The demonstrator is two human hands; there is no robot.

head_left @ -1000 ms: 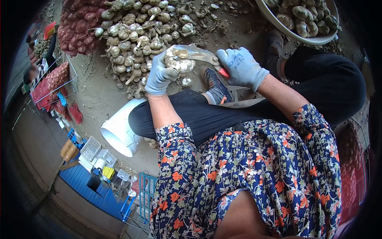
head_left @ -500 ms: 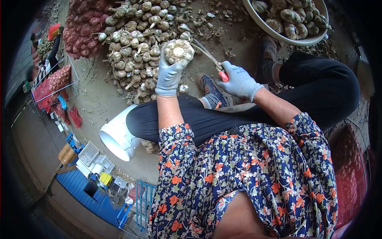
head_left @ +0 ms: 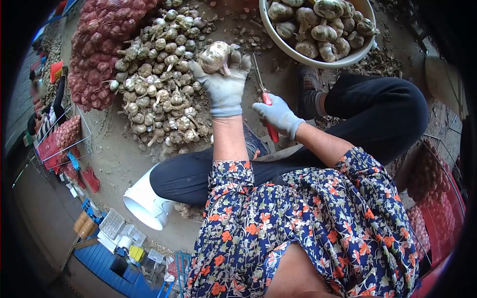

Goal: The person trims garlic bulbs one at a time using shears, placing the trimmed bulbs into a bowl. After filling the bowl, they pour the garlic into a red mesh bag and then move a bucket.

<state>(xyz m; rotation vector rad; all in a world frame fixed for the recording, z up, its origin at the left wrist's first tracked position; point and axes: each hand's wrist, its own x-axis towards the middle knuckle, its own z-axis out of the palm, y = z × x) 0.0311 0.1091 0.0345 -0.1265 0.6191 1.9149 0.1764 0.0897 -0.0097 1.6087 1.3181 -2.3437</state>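
My left hand (head_left: 226, 89), in a pale work glove, is turned palm up and holds a large garlic bulb (head_left: 214, 57) in its cupped fingers. The bulb lies tilted, with its short stem pointing down toward the palm. My gloved right hand (head_left: 279, 115) is closed around the red handle of a knife (head_left: 259, 74) with a long thin blade pointing away from me. The blade is beside my left fingers, apart from the bulb. Left of my left hand lies a heap of garlic bulbs (head_left: 161, 94) on the ground.
A round tub (head_left: 268, 30) of large garlic bulbs stands ahead on the right. Red mesh sacks (head_left: 97, 54) of garlic lie at the upper left. Near my knee, a white bucket (head_left: 144, 198) lies tipped. Another person (head_left: 52, 111) is at the far left.
My left hand has turned over, so the bulb shows its side instead of its flat round end. My right hand and the knife have drawn back from the bulb. The whole view has shifted.
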